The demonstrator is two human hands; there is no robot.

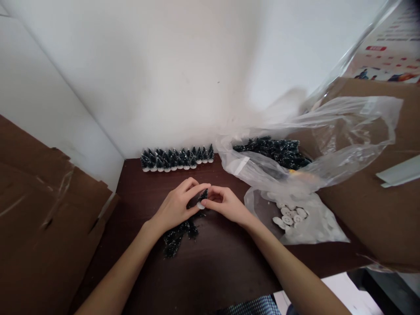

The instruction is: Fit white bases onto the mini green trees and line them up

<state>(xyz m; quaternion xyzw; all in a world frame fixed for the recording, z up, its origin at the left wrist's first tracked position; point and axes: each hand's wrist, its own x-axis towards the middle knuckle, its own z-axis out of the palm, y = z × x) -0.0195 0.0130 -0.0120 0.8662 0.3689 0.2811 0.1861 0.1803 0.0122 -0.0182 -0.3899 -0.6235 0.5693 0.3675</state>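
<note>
Between both hands is a small dark-green miniature tree (204,195) with white-flecked tips and a round white base (201,205). My left hand (177,203) is closed around its left side, thumb by the base and fingers near the top. My right hand (229,204) pinches it from the other side, its thumb at the edge of the base. Below my left hand, several loose miniature trees (173,245) lie in a small heap on the dark brown table (210,271), partly hidden by that hand.
Rows of trees on white bases (177,158) stand along the back wall. At right, a clear plastic bag (259,164) holds more trees (275,151), and another bag (315,232) holds white discs (288,218). Cardboard boxes flank the table at left (46,218) and right (367,210).
</note>
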